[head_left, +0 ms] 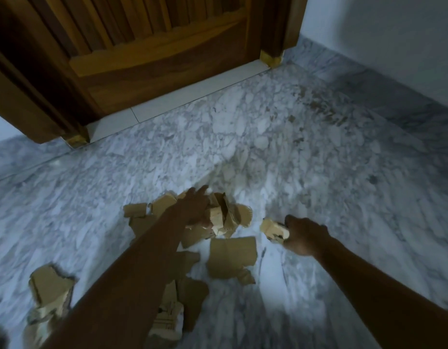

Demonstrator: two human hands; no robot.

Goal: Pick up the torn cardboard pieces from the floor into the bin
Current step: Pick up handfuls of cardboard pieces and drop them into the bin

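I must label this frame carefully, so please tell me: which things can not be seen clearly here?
- Bin: not in the head view at all.
- Cardboard under the left forearm: hidden by the arm.
- Piece in the right hand: partly covered by fingers.
- Pieces at the bottom left: blurred, and one is cut by the edge.

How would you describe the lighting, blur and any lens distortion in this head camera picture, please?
In the head view the light is dim and bluish, brightest on the marble floor near the door; the straight sill bows, a wide-angle effect; motion blur softens the left hand, the right hand and the cardboard pieces, worst at the lower left; corners darken.
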